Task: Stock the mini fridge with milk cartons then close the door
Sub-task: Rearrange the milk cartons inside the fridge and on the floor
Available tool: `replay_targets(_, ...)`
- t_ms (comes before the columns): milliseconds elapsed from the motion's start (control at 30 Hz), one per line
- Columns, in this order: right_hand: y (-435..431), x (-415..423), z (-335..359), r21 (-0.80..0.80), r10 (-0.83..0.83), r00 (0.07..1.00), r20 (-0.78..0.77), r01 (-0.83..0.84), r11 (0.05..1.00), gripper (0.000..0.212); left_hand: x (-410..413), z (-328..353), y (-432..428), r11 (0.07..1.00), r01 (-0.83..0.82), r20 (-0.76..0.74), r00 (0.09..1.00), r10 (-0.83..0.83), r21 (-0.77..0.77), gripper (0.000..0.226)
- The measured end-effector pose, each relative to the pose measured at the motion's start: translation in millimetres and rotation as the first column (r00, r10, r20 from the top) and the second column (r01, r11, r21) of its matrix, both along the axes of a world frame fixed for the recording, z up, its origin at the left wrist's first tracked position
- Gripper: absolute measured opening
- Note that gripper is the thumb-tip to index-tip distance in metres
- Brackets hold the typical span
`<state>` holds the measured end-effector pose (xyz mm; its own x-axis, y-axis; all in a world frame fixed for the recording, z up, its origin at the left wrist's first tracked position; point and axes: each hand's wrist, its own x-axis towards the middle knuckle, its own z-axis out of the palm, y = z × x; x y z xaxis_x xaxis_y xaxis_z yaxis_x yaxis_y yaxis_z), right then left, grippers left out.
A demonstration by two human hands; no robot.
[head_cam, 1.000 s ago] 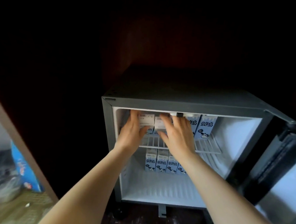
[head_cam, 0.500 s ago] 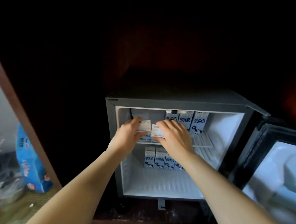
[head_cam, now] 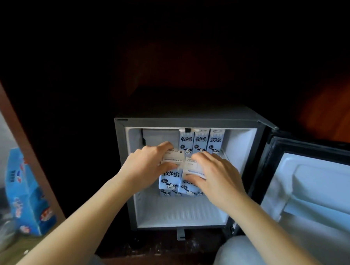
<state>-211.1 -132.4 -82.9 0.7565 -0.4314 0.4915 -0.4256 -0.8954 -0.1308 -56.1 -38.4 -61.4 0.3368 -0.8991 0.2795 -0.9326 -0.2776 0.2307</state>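
Head view: our left grip [head_cam: 148,164] curls round the top of the left carton [head_cam: 168,180], our right grip [head_cam: 216,176] round the right carton [head_cam: 187,186], before the open mini fridge [head_cam: 190,126].

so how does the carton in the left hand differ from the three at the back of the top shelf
The left-hand milk carton is gripped by the left hand; the three shelf cartons stand untouched. Its white top shows; the shelf cartons show only fronts. Both share the blue cow print.
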Motion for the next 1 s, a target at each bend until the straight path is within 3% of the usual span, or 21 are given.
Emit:
replay_targets(233,9.4,-72.6,29.7,0.002,-0.106,0.993,-0.047,0.106,0.994,0.046,-55.9,29.8,-4.3,0.983,0.176,0.050,0.983,-0.178,0.049,0.043)
replay_targets(467,9.4,-156.1,39.6,0.046,-0.279,0.942,-0.186,0.292,0.955,0.032,-126.4,26.8,-24.2,0.922,0.360,0.055,0.927,-0.370,0.141,0.033)
replay_targets(733,8.2,-259.2,-3.7,0.193,-0.428,0.844,-0.324,0.502,0.843,0.026,-207.5,-25.6,-53.3,0.823,0.489,-0.084,0.869,-0.487,0.289,0.025)
replay_targets(867,4.2,-305.0,-43.1,0.251,-0.477,0.793,-0.380,0.584,0.772,0.028,-249.8,-66.6,-68.8,0.754,0.543,-0.221,0.839,-0.497,0.370,0.028)
replay_targets(1000,6.0,-341.4,-80.3,0.334,-0.467,0.772,-0.433,0.618,0.712,0.022,-296.2,-110.2,-81.6,0.715,0.536,-0.262,0.844,-0.468,0.450,0.032)
